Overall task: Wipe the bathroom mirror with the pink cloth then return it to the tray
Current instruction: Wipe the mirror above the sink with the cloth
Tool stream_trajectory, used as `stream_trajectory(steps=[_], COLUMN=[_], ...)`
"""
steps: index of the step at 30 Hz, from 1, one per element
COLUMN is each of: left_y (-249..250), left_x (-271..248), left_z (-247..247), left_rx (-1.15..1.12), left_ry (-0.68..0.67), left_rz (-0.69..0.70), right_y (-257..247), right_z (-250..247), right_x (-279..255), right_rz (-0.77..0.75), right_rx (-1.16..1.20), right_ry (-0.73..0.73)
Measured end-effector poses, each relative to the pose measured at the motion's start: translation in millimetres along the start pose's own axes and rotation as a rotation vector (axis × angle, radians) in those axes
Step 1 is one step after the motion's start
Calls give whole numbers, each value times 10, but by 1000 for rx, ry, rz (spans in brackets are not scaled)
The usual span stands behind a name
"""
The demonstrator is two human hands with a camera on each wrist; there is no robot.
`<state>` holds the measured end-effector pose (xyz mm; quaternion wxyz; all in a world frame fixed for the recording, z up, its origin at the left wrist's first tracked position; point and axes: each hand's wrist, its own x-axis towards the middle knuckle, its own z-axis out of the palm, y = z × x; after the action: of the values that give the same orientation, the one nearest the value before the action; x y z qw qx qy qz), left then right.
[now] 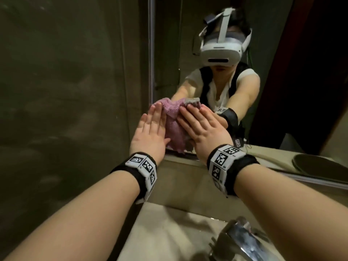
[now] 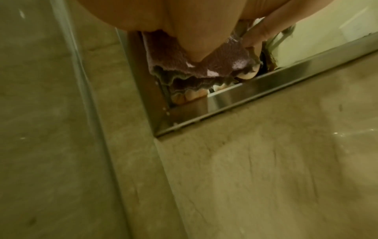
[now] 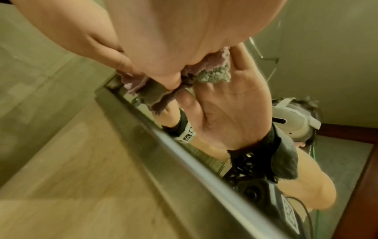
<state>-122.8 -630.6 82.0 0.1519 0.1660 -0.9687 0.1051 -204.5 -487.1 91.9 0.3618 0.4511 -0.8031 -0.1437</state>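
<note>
The pink cloth [image 1: 174, 127] lies bunched against the mirror [image 1: 169, 53], near its lower left corner. My left hand [image 1: 152, 123] presses flat on the cloth's left side with straight fingers. My right hand [image 1: 197, 123] presses flat on its right side, fingers also straight. In the left wrist view the cloth [image 2: 180, 64] hangs below my left hand [image 2: 153, 14], just above the mirror's metal frame [image 2: 266, 92]. The right wrist view shows my right hand [image 3: 184, 40] on the cloth [image 3: 206, 72], with the palm reflected in the mirror [image 3: 306, 64]. Neither hand curls round the cloth.
A glossy stone wall [image 1: 66, 91] runs along the left of the mirror's frame. Below lie a pale counter [image 1: 169, 232] and a chrome faucet [image 1: 244, 240]. A dark round dish [image 1: 323, 166] shows at the lower right, seemingly reflected in the mirror. The mirror also reflects a person wearing a headset.
</note>
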Motion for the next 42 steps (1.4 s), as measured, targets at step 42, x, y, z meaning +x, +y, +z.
stream_trajectory(steps=[42], left_y=[1794], left_x=[-502], left_z=[-15], left_rx=[-6], left_ry=[-71], left_rz=[207], right_y=[758], right_z=[601], right_x=[-1800], right_rz=[157], right_rx=[3], right_ry=[110])
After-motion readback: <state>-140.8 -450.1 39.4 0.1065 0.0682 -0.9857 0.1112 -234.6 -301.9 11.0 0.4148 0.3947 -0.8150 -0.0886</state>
